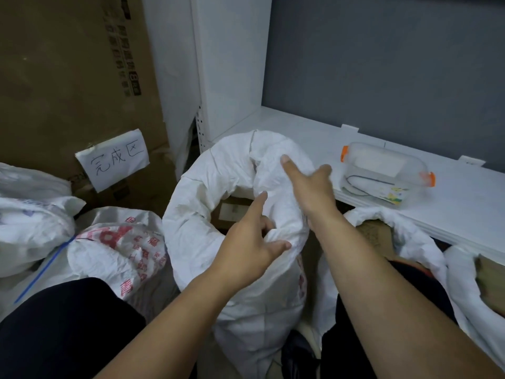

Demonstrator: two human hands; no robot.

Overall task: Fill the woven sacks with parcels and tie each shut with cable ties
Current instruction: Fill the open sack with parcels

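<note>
Your left hand (250, 243) pinches a fold of the rolled rim of the middle woven sack (232, 269), thumb on the outside and curled fingers inside, index finger stretched forward. Your right hand (311, 187) lies on the far side of that same rim; the thumb and one finger are straight, but you cannot tell whether the hidden fingers grasp the cloth. The sack stands open between your knees, and a brown parcel (232, 212) with a white label sits inside its mouth. This looks like the closing step: the rim is being unrolled or gathered. The next move calls for bunching the mouth into a neck and fetching a tie, perhaps from the clear box (385, 175) on the white shelf (464, 212). To your left, a tied sack (32, 228) already carries a blue cable tie (43, 269)
</note>
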